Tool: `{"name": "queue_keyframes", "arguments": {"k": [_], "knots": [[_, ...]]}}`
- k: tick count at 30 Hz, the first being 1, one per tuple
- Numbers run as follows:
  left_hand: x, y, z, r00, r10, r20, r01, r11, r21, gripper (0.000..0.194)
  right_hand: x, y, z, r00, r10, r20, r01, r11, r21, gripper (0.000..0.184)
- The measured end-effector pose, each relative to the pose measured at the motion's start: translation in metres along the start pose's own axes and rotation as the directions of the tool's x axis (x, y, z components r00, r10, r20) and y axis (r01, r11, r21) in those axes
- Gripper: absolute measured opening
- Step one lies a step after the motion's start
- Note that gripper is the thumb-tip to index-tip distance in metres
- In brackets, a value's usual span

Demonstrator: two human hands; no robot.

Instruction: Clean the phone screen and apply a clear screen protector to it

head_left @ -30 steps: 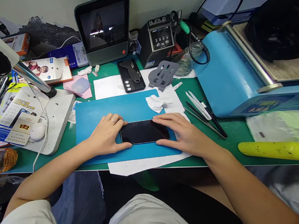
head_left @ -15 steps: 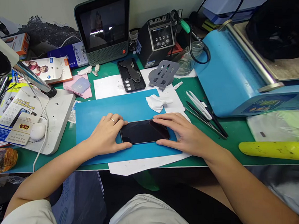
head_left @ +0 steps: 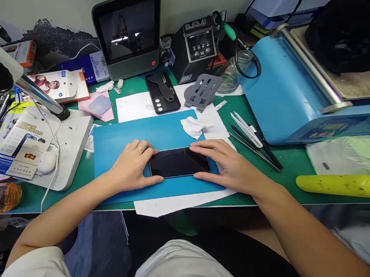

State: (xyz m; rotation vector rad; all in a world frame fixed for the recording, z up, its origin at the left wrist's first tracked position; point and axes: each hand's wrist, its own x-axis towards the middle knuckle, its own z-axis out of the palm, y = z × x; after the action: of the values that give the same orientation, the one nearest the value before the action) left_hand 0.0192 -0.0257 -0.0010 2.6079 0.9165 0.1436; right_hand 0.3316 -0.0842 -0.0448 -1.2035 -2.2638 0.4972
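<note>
Black glossy rectangular phone (head_left: 177, 163), gripped at both ends
Fingertips on its far edge and thumbs on its near one, the bare left hand (head_left: 134, 167) and bare right hand (head_left: 226, 163) hold the phone, which lies flat on a blue rectangular mat (head_left: 121, 138) on the green desk (head_left: 291, 186), near a crumpled white tissue (head_left: 192, 128).

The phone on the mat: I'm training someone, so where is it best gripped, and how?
Probably grip the phone by its long edges near both ends, one hand from each side. It lies flat, sideways on the mat, so thumbs fit the near edge, fingers the far, like left hand and right hand.
</note>
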Motion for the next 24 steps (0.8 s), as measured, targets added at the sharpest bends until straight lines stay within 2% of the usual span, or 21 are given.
{"name": "queue_keyframes", "arguments": {"k": [16, 24], "knots": [[-0.0002, -0.0002, -0.0007, 1.000, -0.004, -0.004, 0.004, 1.000, 0.003, 0.067, 0.0004, 0.0002, 0.0000, 1.000, -0.007, 0.023, 0.007, 1.000, -0.015, 0.060], [-0.0007, -0.0032, -0.0017, 1.000, 0.004, -0.029, -0.004, 1.000, 0.015, 0.080, -0.0010, -0.0005, 0.0002, 0.999, 0.002, 0.041, -0.001, 1.000, -0.023, 0.065]]}}
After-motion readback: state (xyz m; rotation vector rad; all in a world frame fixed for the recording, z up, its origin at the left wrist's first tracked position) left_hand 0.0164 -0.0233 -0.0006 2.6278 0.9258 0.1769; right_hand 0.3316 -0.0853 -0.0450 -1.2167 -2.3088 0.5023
